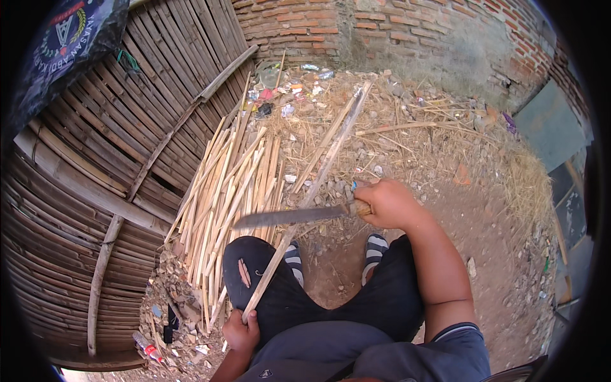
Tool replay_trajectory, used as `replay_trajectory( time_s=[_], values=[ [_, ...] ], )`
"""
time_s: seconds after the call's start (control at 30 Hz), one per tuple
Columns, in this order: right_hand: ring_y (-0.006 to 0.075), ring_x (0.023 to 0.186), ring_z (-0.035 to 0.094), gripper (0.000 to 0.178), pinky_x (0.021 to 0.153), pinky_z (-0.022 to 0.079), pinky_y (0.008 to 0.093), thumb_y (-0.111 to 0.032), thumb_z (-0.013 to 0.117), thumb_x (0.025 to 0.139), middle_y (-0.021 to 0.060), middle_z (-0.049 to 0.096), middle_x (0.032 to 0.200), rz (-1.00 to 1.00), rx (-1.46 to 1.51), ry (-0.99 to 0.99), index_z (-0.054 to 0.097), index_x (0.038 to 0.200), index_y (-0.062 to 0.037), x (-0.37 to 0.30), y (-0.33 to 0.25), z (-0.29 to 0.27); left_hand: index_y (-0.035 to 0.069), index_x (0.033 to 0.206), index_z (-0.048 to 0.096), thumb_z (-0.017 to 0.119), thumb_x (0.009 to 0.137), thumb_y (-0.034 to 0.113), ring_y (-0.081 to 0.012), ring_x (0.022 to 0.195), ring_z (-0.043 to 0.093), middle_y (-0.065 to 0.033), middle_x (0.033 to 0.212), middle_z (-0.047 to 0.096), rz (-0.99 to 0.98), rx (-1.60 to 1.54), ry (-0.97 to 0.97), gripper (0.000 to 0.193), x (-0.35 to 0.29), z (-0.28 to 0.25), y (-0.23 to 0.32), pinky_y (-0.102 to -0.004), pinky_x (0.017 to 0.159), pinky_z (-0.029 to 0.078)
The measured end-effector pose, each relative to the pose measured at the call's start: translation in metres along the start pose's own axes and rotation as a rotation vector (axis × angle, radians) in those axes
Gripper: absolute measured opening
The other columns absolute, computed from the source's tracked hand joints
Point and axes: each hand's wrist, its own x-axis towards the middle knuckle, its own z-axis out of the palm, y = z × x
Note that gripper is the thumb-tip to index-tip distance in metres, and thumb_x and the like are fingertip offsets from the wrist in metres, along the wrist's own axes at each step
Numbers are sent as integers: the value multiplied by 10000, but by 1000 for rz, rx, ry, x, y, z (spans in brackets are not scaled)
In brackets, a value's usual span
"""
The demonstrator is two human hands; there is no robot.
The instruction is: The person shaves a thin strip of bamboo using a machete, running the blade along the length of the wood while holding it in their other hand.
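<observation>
My right hand [386, 202] is wrapped round the handle of a machete [289, 217], whose broad dark blade points left, level with my knees. Near my right thigh, my left hand [241, 328] grips the lower end of a long split bamboo strip [273, 260]. The strip slants up and away to the right, passing behind the blade. Whether blade and strip touch, I cannot tell. Beyond the blade, the long pale piece [331, 155] that continues this line reaches toward the wall. A large pile of split bamboo strips [219, 191] lies to the left of my knees.
A woven bamboo wall [172, 70] stands along the left, with a dark printed banner [70, 51] on it. Ahead rises a brick wall [305, 25]. Litter [287, 109], rubble and dry straw [407, 153] cover the ground. A plastic bottle [147, 347] lies at lower left; grey panels [552, 127] lean at right.
</observation>
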Motion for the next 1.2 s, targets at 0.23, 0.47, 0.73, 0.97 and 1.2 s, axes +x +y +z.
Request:
replay_trajectory(
  time_s=[0.23,0.47,0.73,0.97,1.2],
  values=[
    [419,769,683,227,675,530,487,-206,778,738,180,685,768,152,77,78,671,893,-79,1,30,-3,62,739,540,694,962,441,-413,522,598,-171,570,553,1,-6,14,466,0,-2,5,-499,508,452],
    [393,842,710,232,739,552,511,-222,770,750,141,717,803,162,41,82,676,929,-109,-3,16,-6,63,734,536,688,964,454,-413,531,603,-175,579,560,1,-19,13,479,1,0,5,-497,509,452],
    [385,824,702,214,713,547,507,-212,756,752,137,707,788,-13,-40,92,659,907,-99,4,-1,-1,58,758,554,692,955,449,-420,559,619,-184,599,580,-63,-29,-22,459,-3,-2,1,-503,535,469],
    [386,793,699,195,703,543,502,-182,764,739,141,703,780,206,-32,281,659,879,-95,-6,23,-15,55,760,554,672,967,462,-421,546,608,-186,593,573,-19,-13,-7,471,0,-1,4,-504,521,455],
    [391,740,670,189,679,516,478,-212,764,741,132,668,743,-166,-63,105,645,826,-93,-1,-12,-3,45,743,520,641,991,492,-377,507,573,-168,566,534,2,-82,24,525,-2,3,0,-471,495,419]
  ],
)
